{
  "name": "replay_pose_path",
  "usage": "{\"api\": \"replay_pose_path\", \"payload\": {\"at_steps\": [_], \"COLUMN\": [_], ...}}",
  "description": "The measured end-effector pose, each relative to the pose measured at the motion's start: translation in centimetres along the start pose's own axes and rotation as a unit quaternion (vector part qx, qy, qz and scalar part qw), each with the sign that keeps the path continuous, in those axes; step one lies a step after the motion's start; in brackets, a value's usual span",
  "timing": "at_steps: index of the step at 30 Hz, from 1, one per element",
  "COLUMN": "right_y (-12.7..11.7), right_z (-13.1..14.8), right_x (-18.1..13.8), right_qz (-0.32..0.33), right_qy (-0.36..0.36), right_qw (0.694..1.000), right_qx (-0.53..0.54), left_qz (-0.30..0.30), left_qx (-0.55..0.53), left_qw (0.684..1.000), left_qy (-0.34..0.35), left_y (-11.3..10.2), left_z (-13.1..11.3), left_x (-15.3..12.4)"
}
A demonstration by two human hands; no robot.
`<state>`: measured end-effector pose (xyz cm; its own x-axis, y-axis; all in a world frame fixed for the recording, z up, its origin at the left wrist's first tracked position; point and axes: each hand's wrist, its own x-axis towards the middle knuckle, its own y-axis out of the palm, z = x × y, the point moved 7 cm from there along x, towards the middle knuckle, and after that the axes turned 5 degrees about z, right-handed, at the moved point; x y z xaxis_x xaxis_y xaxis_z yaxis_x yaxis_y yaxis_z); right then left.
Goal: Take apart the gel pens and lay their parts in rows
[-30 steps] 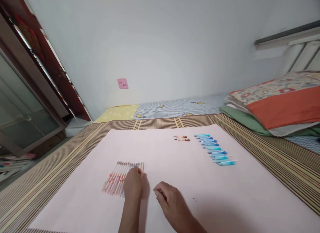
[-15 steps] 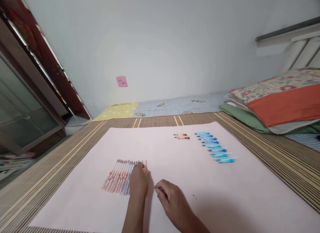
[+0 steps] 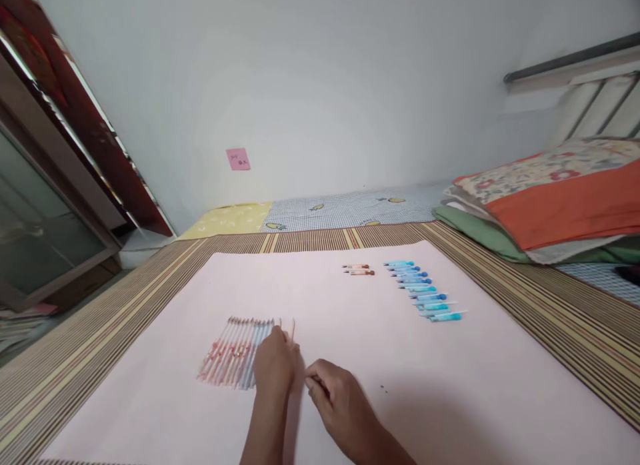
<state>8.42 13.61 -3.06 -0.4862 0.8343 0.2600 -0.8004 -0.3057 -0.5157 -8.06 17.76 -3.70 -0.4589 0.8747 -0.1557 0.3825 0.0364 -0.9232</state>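
My left hand (image 3: 274,366) rests at the right end of a row of several thin clear pens (image 3: 231,352) lying side by side on a pale pink sheet (image 3: 320,358). Its fingers pinch one pen (image 3: 292,330), whose tip sticks out above the hand, a little apart from the row. My right hand (image 3: 336,402) is curled just to the right, close to the left hand; what its fingers hold, if anything, is hidden. Farther back lie three small orange-brown caps (image 3: 358,270) and a slanting row of several blue caps (image 3: 423,290).
The pink sheet lies on a striped mat (image 3: 100,318) over a bed. Folded bedding and an orange pillow (image 3: 550,198) are stacked at the right. A white wall with a pink note (image 3: 238,158) is behind, a glass cabinet (image 3: 45,205) at the left.
My left hand has slid slightly right along the row and drawn one pen away from it. My right hand has moved closer to the left hand.
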Motion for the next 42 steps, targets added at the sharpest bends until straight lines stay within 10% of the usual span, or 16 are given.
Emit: {"api": "replay_pose_path", "payload": {"at_steps": [10,14,21,29,42], "right_y": [-0.3,-1.3,-5.0,-3.6,-4.6], "right_z": [0.2,0.0,-2.5,-4.9,-5.9], "right_x": [0.0,0.0,-0.3,0.0,0.1], "right_qz": [-0.006,-0.056,-0.230,-0.222,-0.252], "right_qy": [-0.015,-0.028,0.056,0.155,0.142], "right_qw": [1.000,0.998,0.960,0.841,0.847], "right_qx": [-0.002,0.023,0.147,0.468,0.446], "left_qz": [0.036,0.018,0.183,0.253,0.231], "left_qx": [-0.031,-0.203,-0.616,-0.763,-0.721], "left_qw": [0.999,0.976,0.756,0.587,0.637], "left_qy": [0.019,0.080,0.126,0.097,0.144], "left_y": [-0.5,-0.6,1.3,2.3,2.3], "left_z": [-0.9,-1.6,-4.5,-6.9,-7.5], "left_x": [-0.7,-0.9,-2.1,-3.9,-4.4]}}
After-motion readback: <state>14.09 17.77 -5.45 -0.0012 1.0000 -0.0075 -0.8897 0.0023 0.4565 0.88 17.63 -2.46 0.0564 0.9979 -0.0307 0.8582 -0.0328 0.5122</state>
